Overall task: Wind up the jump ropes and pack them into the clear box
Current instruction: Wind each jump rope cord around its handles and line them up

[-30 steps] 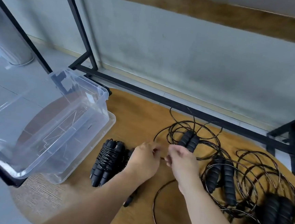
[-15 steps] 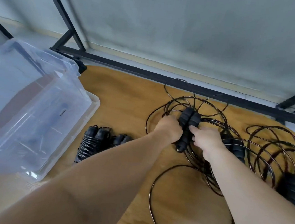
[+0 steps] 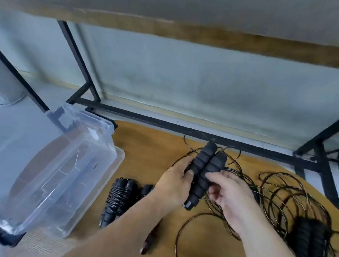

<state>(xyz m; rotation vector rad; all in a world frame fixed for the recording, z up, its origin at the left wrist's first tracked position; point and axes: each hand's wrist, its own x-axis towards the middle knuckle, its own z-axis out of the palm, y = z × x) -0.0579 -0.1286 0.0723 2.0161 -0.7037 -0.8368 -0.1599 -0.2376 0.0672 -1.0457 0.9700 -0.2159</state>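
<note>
Just above the wooden surface (image 3: 146, 147), a pair of foam handles (image 3: 204, 170) is gripped side by side by the left hand (image 3: 175, 185) and right hand (image 3: 228, 193), so winding's basically starting, the loose cord (image 3: 232, 168) presumably gets wrapped next, with the clear box (image 3: 110, 143) off to the left.

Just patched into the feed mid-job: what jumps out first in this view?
Centre frame, the left hand and right hand grip a pair of black foam handles lifted above the wooden surface. Loose black rope coils sprawl to the right. At left sits the clear box, with a wound rope bundle beside it.
</note>
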